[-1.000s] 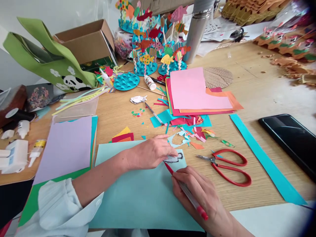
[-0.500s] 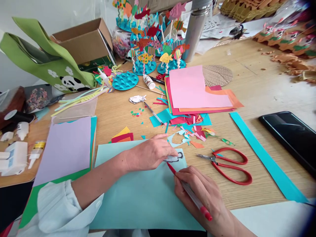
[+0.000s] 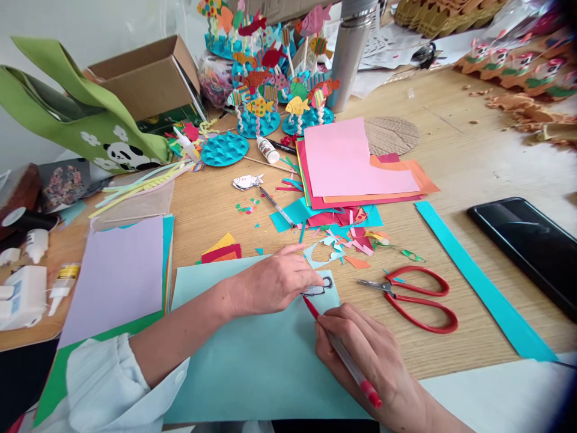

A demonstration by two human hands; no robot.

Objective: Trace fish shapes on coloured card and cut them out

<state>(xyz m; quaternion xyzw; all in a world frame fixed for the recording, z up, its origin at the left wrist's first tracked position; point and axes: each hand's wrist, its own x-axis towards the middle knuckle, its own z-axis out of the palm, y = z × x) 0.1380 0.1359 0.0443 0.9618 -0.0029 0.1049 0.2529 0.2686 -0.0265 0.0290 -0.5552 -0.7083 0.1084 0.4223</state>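
A sheet of pale blue paper lies before me. Near its upper right corner, the fingertips of my left hand press down a small dark-edged paper cutout; those fingers cover much of its shape. The fingers reach out over the sheet rather than wrapping round anything. My right hand grips a red pen, its tip touching or just above the paper beside the cutout's lower edge. Red-handled scissors rest right of the sheet, blades pointing left.
Paper scraps and a stack of coloured paper lie beyond the sheet. A white paper fish is near a second pen. Right are a blue strip and a phone. Purple paper lies left; a metal flask stands behind.
The whole view has shifted slightly. My left hand stays on the cutout, and the red pen remains in my right hand at nearly the same spot along its edge.
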